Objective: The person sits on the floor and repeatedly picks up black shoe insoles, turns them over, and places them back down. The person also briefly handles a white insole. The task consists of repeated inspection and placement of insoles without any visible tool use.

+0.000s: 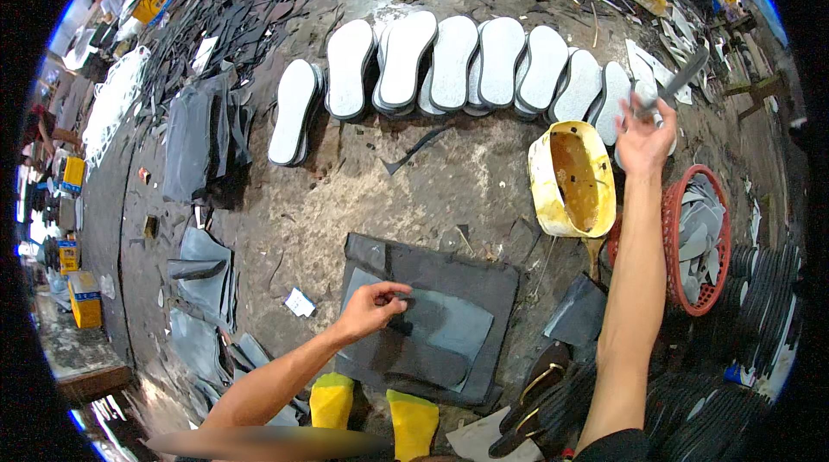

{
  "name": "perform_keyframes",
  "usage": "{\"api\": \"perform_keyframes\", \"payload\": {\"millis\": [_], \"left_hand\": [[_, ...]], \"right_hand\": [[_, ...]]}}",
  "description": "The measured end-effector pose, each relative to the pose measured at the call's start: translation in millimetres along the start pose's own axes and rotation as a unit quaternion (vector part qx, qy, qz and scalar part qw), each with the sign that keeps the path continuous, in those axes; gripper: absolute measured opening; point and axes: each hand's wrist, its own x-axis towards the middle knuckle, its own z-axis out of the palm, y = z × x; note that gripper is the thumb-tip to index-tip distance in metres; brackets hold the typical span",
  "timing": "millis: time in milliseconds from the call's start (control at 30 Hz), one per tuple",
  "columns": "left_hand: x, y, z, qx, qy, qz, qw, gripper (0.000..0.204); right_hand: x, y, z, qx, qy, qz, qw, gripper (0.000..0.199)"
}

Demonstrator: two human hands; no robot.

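My left hand [371, 310] hovers over a grey sheet [458, 324] on a dark square board [496, 281]. Its thumb and index finger curl into a pinch, and whatever they hold, if anything, is too small to make out. Stretched far forward, my right hand [646, 142] is palm up beside the right end of a row of white-topped shoe soles [453, 60]. A narrow dark grey strip [687, 72], slightly blurred, slants up and right from its bent fingers, which appear to grip it. A yellow container [541, 186] with amber liquid inside stands left of my right forearm.
A red basket [724, 246] of grey scraps stands right of my forearm. Stacked dark sheets [194, 138] and loose grey pieces [203, 255] lie left. Dark offcuts [224, 22] cover the back left. Two yellow coverings [413, 423] show at the board's near edge, with a sandal [544, 376] nearby.
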Motion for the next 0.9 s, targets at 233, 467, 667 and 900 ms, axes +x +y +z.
{"api": "perform_keyframes", "payload": {"millis": [233,467,667,900], "left_hand": [[-37.2,97.7,-24.8,-0.537,-0.102,-0.046,0.836,0.051],[-83.1,96.3,-56.8,-0.335,0.150,0.129,0.921,0.026],[-93.5,51.6,-55.6,-0.538,-0.191,0.114,0.813,0.047],[-44.1,0.5,-54.5,-0.399,0.033,0.031,0.916,0.027]], "right_hand": [[-273.7,132.6,48.4,-0.165,-0.463,0.075,0.868,0.077],[-331.4,55.7,34.7,0.022,-0.145,0.048,0.988,0.051],[-383.0,56.9,26.6,0.131,-0.051,0.193,0.971,0.041],[-378.5,114.4,-55.7,-0.147,0.065,0.053,0.985,0.026]]}}
